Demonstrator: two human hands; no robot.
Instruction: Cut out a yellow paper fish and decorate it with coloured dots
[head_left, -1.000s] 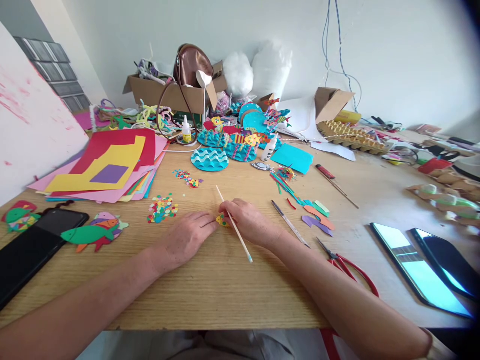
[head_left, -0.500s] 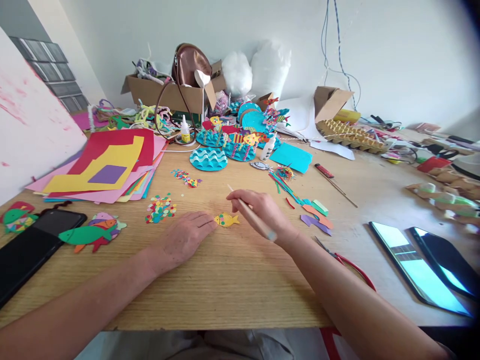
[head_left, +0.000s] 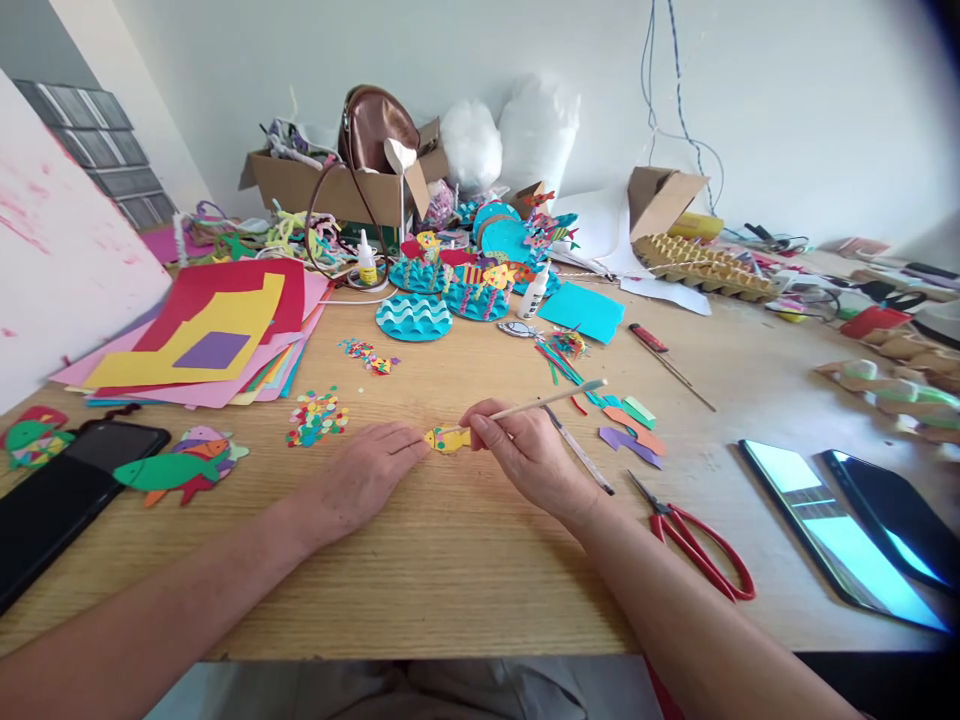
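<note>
My left hand (head_left: 361, 478) lies flat on the table, fingers stretched out, with the fingertips touching the head end of a small yellow paper fish (head_left: 439, 440). Coloured dots show on the fish. Pinched in my right hand (head_left: 531, 455) is a thin wooden stick (head_left: 559, 395), its lower tip down at the fish and its pale end pointing up to the right. My right fingers cover part of the tail. A slim pen (head_left: 583, 457) lies beside my right hand. Left of the fish is a pile of round paper dots (head_left: 317, 417).
Red-handled scissors (head_left: 701, 545) and phones (head_left: 806, 535) lie to the right. Paper scraps (head_left: 630, 445) are behind the scissors. Coloured sheets (head_left: 217, 310) and paper fish (head_left: 176, 468) are at left. Glue bottles (head_left: 366, 262) and blue wavy discs (head_left: 414, 318) stand farther back.
My right hand has turned, and the stick now slants with its lower tip at the fish and its other end up right. The pen and the scissors' handles have come into view.
</note>
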